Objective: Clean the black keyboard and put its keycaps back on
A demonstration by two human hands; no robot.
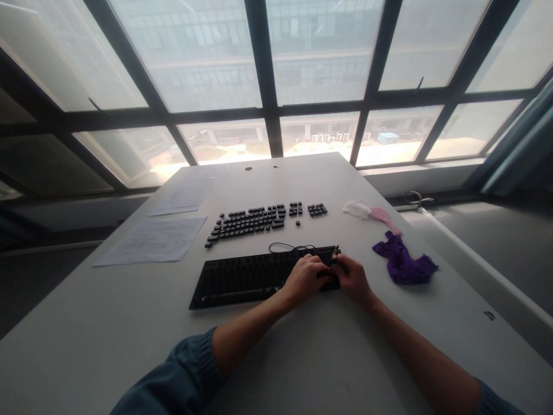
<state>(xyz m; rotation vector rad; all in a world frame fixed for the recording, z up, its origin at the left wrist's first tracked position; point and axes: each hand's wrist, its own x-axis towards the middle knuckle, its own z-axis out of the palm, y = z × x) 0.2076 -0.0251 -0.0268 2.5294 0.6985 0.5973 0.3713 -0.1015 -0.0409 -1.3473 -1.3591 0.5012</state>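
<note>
fingers [319, 270] of the left hand [303, 276] and right hand [354, 280] bend close together over the right end of the keyboard [242, 282]; whether they grip anything is hard to tell, the tips being hidden or too dark. most of the keyboard stretches left of them. just beyond them loops a cable [280, 244]; farther, mostly leftward, stand rows of keycaps [250, 223]. to their right lies a purple cloth [404, 262], with a pink brush [380, 214] beyond it. papers [151, 241] lie well off to their left.

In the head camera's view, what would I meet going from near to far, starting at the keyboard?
Black keyboard → loose keycaps → dark round spot on the white table → large windows.
</note>
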